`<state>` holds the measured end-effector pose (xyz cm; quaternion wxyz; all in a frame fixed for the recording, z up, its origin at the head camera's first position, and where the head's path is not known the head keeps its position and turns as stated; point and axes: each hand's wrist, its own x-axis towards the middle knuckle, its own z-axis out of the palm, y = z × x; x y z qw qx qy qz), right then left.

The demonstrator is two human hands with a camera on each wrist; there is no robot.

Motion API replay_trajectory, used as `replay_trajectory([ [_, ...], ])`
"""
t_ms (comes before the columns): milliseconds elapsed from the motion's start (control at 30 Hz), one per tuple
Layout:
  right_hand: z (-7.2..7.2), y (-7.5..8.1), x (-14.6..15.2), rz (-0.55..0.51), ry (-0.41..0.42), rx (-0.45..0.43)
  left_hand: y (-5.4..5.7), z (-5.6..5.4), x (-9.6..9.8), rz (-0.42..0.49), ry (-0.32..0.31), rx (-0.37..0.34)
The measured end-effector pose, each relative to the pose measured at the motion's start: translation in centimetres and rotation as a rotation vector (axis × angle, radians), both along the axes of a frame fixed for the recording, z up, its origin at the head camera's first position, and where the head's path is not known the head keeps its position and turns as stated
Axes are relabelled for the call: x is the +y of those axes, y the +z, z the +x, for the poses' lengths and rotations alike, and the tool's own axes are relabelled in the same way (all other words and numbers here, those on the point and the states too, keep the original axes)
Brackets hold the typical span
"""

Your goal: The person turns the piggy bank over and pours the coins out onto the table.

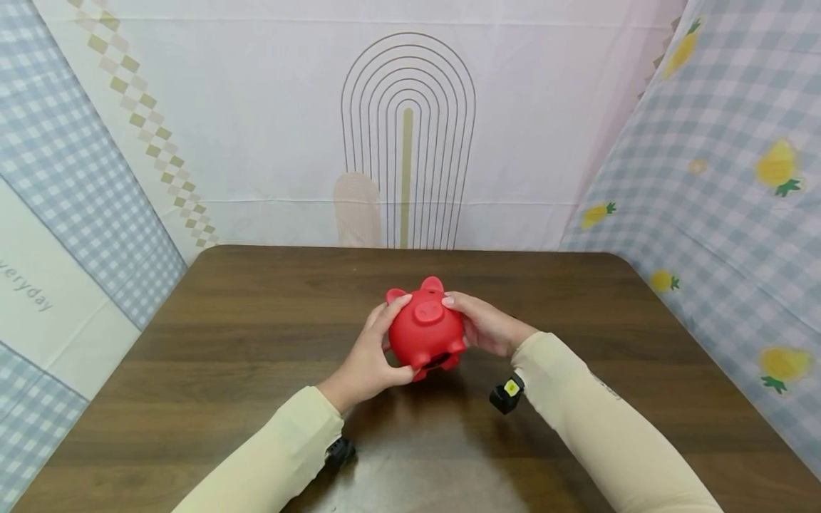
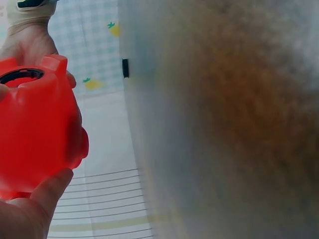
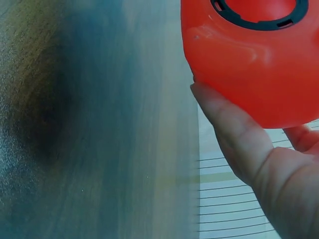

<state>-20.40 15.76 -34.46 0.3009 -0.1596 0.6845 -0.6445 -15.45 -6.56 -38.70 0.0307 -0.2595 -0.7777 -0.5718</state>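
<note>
Your left hand (image 1: 368, 365) grasps the left side of the round, glossy red plastic piggy bank (image 1: 417, 336), tilted; your right hand (image 1: 490, 326) grasps its right side; beneath the bank extends a brown wood-grain table (image 1: 256, 335).

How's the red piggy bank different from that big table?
The piggy bank is bright red; the table is brown with woody streaks. The piggy bank is round, with ears and a snout; the table has a flat top. The piggy bank is small enough for the left hand and right hand to hold; the table is much bigger. Both look a bit shiny.
</note>
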Motion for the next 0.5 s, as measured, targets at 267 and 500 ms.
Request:
replay_trajectory([
  [267,0.26,-0.18,0.21,-0.028,-0.027,0.010,0.41,-0.21,-0.05,-0.025,-0.018,0.008],
  [500,0.36,-0.61,0.47,-0.049,-0.035,0.045,0.56,-0.14,-0.05,-0.074,-0.017,0.014],
])
